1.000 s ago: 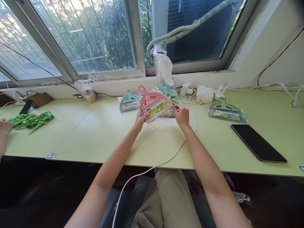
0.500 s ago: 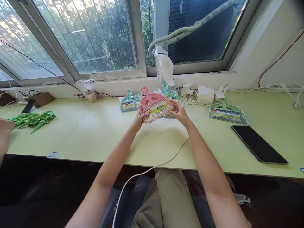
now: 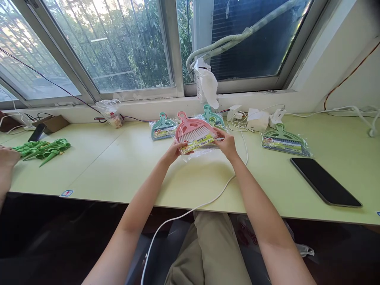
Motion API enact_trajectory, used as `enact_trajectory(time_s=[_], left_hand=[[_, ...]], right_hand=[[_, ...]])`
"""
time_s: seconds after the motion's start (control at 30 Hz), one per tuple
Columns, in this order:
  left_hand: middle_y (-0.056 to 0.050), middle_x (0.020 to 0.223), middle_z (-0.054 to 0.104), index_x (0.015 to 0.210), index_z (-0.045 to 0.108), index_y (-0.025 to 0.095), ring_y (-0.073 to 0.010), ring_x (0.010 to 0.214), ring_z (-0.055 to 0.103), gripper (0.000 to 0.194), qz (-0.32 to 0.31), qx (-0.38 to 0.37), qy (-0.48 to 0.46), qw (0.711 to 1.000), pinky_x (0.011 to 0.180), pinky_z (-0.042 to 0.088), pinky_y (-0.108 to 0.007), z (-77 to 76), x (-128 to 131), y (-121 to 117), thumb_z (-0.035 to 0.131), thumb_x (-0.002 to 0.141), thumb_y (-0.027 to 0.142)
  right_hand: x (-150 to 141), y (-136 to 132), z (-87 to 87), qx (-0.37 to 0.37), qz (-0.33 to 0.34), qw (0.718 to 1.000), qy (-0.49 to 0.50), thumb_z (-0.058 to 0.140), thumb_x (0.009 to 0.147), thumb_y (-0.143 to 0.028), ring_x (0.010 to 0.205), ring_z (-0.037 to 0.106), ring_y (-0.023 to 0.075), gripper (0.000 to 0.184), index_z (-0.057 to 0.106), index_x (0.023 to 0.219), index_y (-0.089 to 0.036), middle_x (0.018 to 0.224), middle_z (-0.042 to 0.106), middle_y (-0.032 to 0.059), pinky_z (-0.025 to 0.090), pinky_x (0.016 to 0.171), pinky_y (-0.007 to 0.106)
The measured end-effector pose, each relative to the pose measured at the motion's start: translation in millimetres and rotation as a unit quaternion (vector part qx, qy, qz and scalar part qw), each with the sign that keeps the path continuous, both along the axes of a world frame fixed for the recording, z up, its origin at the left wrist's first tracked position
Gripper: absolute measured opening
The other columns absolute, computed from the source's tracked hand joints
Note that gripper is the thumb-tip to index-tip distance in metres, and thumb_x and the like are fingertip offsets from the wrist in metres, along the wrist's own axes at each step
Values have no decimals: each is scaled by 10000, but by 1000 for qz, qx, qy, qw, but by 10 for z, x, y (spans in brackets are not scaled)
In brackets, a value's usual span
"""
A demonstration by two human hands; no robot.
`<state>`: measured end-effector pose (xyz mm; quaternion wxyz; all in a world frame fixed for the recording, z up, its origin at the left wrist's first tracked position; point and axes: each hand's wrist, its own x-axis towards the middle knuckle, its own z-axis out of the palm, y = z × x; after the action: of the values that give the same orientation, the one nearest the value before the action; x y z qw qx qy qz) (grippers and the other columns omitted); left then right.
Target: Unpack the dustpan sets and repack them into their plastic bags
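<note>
Between my two hands is a pink dustpan and brush set (image 3: 192, 129) in a clear plastic bag with a yellow label. My left hand (image 3: 175, 152) grips its lower left corner, and my right hand (image 3: 226, 143) grips its right edge. The set is raised a little over the table and tilted toward me. Behind it lie a green bagged set (image 3: 163, 127) on the left and more green sets (image 3: 210, 113) on the right, partly hidden by the pink one. Another green set (image 3: 283, 140) lies farther right.
A black phone (image 3: 325, 182) lies at the right. A white cable (image 3: 219, 194) crosses the table and hangs over its front edge. Chargers (image 3: 257, 119) stand along the wall. At the far left, a co-worker's hand (image 3: 8, 158) is beside green pointed pieces (image 3: 44, 149).
The pink dustpan set has tipped slightly in my hands, its label now lower and angled more. My grip on both sides stays. The camera view has shifted very slightly.
</note>
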<state>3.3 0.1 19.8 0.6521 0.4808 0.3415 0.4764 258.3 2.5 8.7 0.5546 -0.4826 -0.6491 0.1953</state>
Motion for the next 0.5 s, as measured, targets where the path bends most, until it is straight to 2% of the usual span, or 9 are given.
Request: enact_trajectory(time_s=[0.17, 0.3, 0.4, 0.5], left_hand=[[-28, 797, 704, 946, 612, 151, -163, 741, 690, 355, 31, -7, -4, 999, 747, 573, -304, -22, 25, 8, 767, 627, 181], [-6, 793, 700, 996, 596, 160, -145, 703, 676, 454, 59, -12, -27, 998, 697, 558, -275, -43, 43, 35, 767, 576, 134], [-5, 796, 696, 1020, 590, 165, -152, 704, 673, 484, 74, -19, -35, 996, 699, 556, -289, -64, 47, 65, 765, 571, 134], [-12, 816, 700, 1049, 589, 167, -160, 722, 674, 512, 83, -20, -45, 995, 703, 557, -296, -81, 41, 91, 759, 568, 129]], right_hand=[[1, -17, 8, -1, -18, 1000, -10, 648, 711, -208, 917, 689, 214, 584, 634, 1295, -225, 1062, 735, 63, 568, 785, 351], [7, 6, -3, -31, 44, 999, 6, 640, 736, -262, 958, 677, 218, 604, 585, 1337, -234, 1146, 710, 76, 563, 781, 350], [19, 21, -10, -56, 86, 994, 34, 575, 817, -359, 1031, 652, 218, 554, 543, 1357, -236, 1243, 666, 93, 549, 811, 350], [18, 7, 5, -31, 42, 999, 12, 603, 825, -464, 1050, 623, 227, 554, 535, 1326, -237, 1300, 612, 105, 523, 832, 364]])
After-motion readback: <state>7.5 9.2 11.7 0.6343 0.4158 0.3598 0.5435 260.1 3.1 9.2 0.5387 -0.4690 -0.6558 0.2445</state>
